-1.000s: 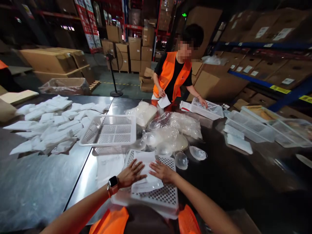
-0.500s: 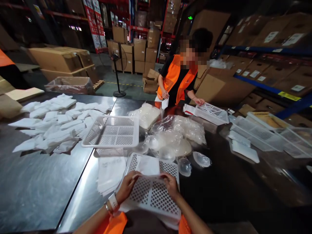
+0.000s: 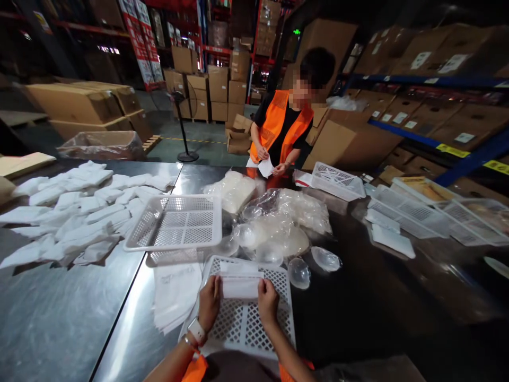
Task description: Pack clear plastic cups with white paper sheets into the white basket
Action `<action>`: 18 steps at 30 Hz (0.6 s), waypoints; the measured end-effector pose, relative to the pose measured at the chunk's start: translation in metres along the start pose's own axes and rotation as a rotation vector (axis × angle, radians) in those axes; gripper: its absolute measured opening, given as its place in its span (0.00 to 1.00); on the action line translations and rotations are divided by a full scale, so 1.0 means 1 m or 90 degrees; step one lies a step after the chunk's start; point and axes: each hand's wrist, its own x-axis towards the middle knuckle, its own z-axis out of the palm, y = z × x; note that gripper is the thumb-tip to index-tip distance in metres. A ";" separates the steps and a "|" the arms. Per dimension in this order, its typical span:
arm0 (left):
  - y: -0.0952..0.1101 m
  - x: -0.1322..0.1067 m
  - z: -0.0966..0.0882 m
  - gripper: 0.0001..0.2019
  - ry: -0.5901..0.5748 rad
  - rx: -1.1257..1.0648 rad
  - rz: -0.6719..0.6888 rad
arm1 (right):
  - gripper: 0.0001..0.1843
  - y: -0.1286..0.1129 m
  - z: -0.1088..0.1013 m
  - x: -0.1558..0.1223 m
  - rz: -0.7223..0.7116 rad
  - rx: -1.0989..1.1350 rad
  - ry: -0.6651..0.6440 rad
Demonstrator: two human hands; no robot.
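a white sheet point(image 3: 240, 287) seems partway folded: its near part is doubled into a band, a flat flap showing beyond. it looks plain and thin, on or just above an upturned basket point(image 3: 243, 323). left hand point(image 3: 210, 303) and right hand point(image 3: 269, 301) pinch its opposite ends, fingers curled. flat papers point(image 3: 175, 292) beside the basket look unfolded; a heap of white packets point(image 3: 87, 204), farther left, seems finished.

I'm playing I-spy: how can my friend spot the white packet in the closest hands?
On the shiny table, find the mesh basket nearest the camera. Over it, left hand and right hand grip the white packet by its ends. Unlike the heaped packets, it's held.
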 end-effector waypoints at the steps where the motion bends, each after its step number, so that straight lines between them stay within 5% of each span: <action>1: 0.000 0.001 0.000 0.30 -0.008 0.007 0.003 | 0.28 0.001 0.001 0.001 0.001 -0.011 0.004; 10: -0.009 0.005 0.003 0.27 -0.075 0.096 0.020 | 0.25 0.021 0.004 0.003 -0.010 -0.099 -0.023; 18: 0.006 0.020 -0.008 0.15 -0.101 0.172 0.041 | 0.20 0.009 0.001 0.019 -0.138 -0.098 -0.194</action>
